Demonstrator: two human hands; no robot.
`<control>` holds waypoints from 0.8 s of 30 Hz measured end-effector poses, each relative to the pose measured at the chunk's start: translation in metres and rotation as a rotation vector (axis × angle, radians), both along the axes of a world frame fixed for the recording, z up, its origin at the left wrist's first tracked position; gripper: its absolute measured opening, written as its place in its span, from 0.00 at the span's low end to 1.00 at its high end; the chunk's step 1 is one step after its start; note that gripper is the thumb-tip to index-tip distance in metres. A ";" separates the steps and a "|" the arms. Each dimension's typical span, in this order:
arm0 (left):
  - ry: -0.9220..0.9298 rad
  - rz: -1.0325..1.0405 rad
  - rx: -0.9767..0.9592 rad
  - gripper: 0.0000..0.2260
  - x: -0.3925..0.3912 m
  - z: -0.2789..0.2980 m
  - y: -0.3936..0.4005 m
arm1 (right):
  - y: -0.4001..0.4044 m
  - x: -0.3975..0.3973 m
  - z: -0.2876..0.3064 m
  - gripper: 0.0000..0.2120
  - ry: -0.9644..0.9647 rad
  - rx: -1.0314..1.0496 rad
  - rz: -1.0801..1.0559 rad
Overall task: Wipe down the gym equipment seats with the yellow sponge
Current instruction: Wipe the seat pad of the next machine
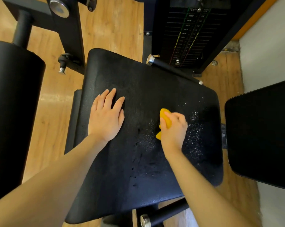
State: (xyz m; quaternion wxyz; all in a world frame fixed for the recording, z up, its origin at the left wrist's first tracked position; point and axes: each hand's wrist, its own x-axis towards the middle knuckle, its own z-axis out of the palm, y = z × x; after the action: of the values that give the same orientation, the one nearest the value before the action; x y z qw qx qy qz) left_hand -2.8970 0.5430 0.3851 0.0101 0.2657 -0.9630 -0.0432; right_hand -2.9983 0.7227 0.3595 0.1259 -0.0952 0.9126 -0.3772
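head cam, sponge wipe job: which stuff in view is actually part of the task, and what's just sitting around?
In the job:
yellow sponge, gripped by the right hand
black seat, being wiped, white specks on its right part
left hand, flat on the seat

Just around:
weight stack
round black pad at left
black pad at right
chrome-capped bar
wood floor

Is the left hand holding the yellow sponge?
No, the left hand lies flat on the seat; the right hand grips the sponge.
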 end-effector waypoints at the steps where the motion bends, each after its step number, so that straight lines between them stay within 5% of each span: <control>1: 0.002 0.001 0.003 0.18 0.000 0.000 0.000 | 0.008 0.013 -0.001 0.12 -0.004 -0.017 0.002; 8: 0.017 -0.017 0.022 0.18 0.001 0.002 -0.001 | 0.038 0.079 -0.003 0.14 -0.016 -0.042 -0.037; 14: 0.020 -0.020 0.017 0.18 0.002 0.000 -0.003 | -0.001 0.027 0.000 0.13 -0.074 -0.172 -0.148; 18: 0.026 -0.018 0.016 0.18 0.002 -0.001 -0.003 | -0.041 -0.020 0.006 0.12 -0.051 -0.057 -0.152; 24: 0.014 -0.022 0.022 0.18 0.002 -0.002 -0.004 | -0.020 0.016 0.000 0.13 -0.006 -0.049 -0.092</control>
State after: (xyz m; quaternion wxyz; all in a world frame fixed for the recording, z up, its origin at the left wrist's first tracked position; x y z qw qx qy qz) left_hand -2.8948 0.5391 0.3833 0.0136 0.2549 -0.9653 -0.0556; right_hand -2.9823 0.7032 0.3592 0.1090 -0.0552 0.9061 -0.4050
